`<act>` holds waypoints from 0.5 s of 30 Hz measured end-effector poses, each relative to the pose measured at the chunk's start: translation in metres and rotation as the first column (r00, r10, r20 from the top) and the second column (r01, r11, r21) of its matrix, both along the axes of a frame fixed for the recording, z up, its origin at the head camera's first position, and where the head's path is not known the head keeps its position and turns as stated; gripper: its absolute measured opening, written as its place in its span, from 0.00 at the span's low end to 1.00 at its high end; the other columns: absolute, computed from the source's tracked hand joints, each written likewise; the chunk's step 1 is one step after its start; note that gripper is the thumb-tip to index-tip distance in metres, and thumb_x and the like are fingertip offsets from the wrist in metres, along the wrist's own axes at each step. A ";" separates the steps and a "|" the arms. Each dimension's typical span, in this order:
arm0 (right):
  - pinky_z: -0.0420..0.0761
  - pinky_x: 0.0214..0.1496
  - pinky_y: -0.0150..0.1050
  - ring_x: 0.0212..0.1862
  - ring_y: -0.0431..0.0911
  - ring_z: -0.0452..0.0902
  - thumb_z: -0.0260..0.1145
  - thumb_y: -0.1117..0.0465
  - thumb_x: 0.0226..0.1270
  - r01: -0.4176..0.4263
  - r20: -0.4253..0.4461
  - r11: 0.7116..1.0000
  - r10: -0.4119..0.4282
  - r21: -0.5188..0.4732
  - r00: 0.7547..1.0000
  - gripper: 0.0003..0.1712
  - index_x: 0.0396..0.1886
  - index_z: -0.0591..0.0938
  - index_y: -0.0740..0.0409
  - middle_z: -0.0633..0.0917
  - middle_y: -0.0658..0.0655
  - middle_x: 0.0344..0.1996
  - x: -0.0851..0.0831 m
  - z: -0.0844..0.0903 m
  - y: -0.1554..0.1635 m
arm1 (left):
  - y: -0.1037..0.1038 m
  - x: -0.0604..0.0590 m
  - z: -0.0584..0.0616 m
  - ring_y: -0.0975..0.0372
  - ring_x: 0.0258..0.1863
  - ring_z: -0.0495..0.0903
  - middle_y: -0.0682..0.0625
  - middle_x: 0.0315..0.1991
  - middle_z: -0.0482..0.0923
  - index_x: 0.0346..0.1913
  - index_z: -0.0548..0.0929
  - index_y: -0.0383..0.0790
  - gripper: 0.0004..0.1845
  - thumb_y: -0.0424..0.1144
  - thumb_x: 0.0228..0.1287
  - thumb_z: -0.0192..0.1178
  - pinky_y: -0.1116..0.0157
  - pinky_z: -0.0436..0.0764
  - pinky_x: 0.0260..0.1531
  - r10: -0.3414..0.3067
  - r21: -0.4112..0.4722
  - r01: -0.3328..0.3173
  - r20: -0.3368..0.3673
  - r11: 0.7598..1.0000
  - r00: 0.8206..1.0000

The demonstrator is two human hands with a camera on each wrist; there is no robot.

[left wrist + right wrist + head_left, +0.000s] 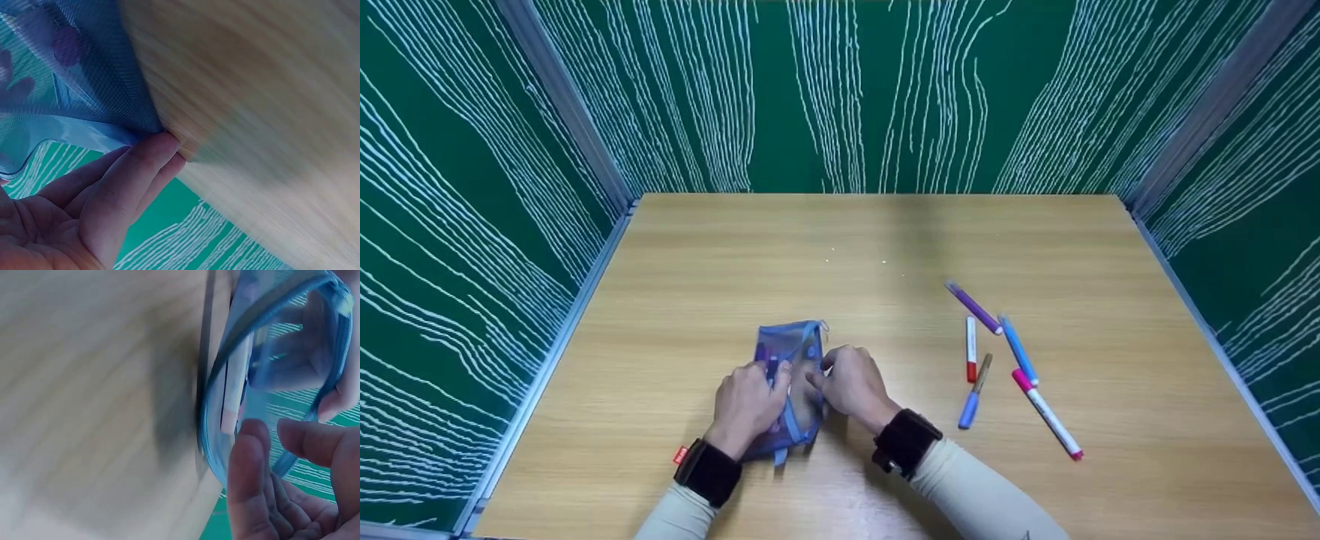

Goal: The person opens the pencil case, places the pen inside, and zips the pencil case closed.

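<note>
Holding a blue mesh pouch (789, 375) at the near middle of the table (697, 262), both hands work at its mouth: the left hand (746, 405) has its grip curled over the pouch's left edge, thumb across the fabric, while the right hand (851, 386) pinches the right rim and holds the zipped mouth agape. In the right wrist view the rim (264, 315) bows open, and at least one white-bodied pen (233, 388) already lies inside; how many are in there I cannot tell. The pouch is soft, so my worry is that if either grip slackens, the mouth will fold flat and whatever is inside may slide toward the opening, especially since the pouch looks tilted off the table in the left wrist view, with the fingertips (152, 152) right at the table edge of the fabric. Farther right, well apart from the pouch, five pens lie loose: a blue-capped one (975, 394) nearest, a pink-and-white one (1048, 414), a red-and-white one (970, 349), a blue one (1018, 351), and a purple one (973, 308) farthest. They lie close together, some touching, so a reach for one could likely nudge its neighbours and set them rolling.
</note>
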State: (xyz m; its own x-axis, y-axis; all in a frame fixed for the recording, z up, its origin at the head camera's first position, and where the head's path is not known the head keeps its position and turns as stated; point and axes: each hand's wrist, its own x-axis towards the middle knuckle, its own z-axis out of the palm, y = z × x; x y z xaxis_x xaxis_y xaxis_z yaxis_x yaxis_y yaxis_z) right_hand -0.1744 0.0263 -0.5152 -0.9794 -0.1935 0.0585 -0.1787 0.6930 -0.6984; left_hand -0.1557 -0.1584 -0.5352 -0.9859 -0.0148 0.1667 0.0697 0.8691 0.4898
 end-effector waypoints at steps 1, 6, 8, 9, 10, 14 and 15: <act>0.80 0.27 0.37 0.22 0.40 0.79 0.78 0.55 0.60 0.004 0.007 1.000 -0.004 0.008 1.000 0.13 0.33 0.91 0.61 0.89 0.54 0.25 0.000 0.001 0.002 | 0.000 0.000 0.000 0.47 0.26 0.84 0.38 0.28 0.84 0.29 0.83 0.36 0.26 0.55 0.73 0.53 0.49 0.80 0.28 -0.001 0.001 0.001 0.003 1.000 1.000; 0.84 0.36 0.42 0.29 0.44 0.85 0.78 0.51 0.60 0.037 0.029 0.998 -0.038 0.047 0.999 0.19 0.40 0.90 0.64 0.90 0.58 0.30 0.000 0.006 0.015 | 0.000 0.000 0.002 0.50 0.26 0.83 0.41 0.28 0.83 0.30 0.83 0.36 0.26 0.56 0.74 0.52 0.50 0.80 0.29 -0.005 0.007 0.005 0.031 1.000 1.000; 0.84 0.37 0.43 0.30 0.45 0.85 0.78 0.51 0.60 0.046 0.014 0.997 -0.047 0.058 0.999 0.19 0.40 0.90 0.64 0.90 0.58 0.30 -0.001 0.007 0.020 | 0.000 0.000 0.002 0.51 0.26 0.83 0.41 0.28 0.83 0.32 0.84 0.35 0.27 0.56 0.74 0.52 0.50 0.81 0.30 -0.006 0.008 0.005 0.043 1.000 0.999; 0.84 0.38 0.44 0.30 0.46 0.85 0.78 0.52 0.60 0.051 0.012 0.997 -0.052 0.061 0.999 0.19 0.40 0.89 0.64 0.90 0.58 0.30 -0.001 0.008 0.023 | 0.000 0.000 0.002 0.51 0.25 0.83 0.42 0.27 0.83 0.32 0.84 0.35 0.27 0.56 0.74 0.52 0.51 0.81 0.30 -0.006 0.009 0.006 0.048 1.000 0.999; 0.84 0.38 0.44 0.31 0.46 0.86 0.78 0.52 0.60 0.055 0.010 0.996 -0.056 0.066 0.998 0.19 0.40 0.89 0.64 0.90 0.57 0.30 -0.001 0.009 0.026 | 0.000 0.000 0.003 0.52 0.25 0.82 0.43 0.27 0.82 0.33 0.84 0.35 0.27 0.56 0.74 0.52 0.51 0.81 0.30 -0.007 0.010 0.006 0.052 1.000 0.999; 0.84 0.39 0.46 0.31 0.47 0.85 0.78 0.51 0.61 0.076 0.004 0.993 -0.076 0.095 0.997 0.19 0.40 0.89 0.64 0.90 0.57 0.29 -0.001 0.012 0.036 | 0.000 0.000 0.003 0.55 0.21 0.80 0.46 0.23 0.79 0.31 0.83 0.36 0.26 0.56 0.75 0.51 0.53 0.80 0.28 -0.010 0.021 0.008 0.065 1.000 0.998; 0.84 0.39 0.47 0.31 0.48 0.85 0.78 0.51 0.60 0.081 0.001 0.991 -0.081 0.103 0.997 0.20 0.40 0.89 0.64 0.90 0.57 0.29 -0.001 0.013 0.039 | 0.000 0.000 0.003 0.55 0.21 0.80 0.46 0.23 0.79 0.30 0.82 0.37 0.26 0.56 0.74 0.52 0.53 0.80 0.28 -0.011 0.021 0.009 0.057 1.000 0.998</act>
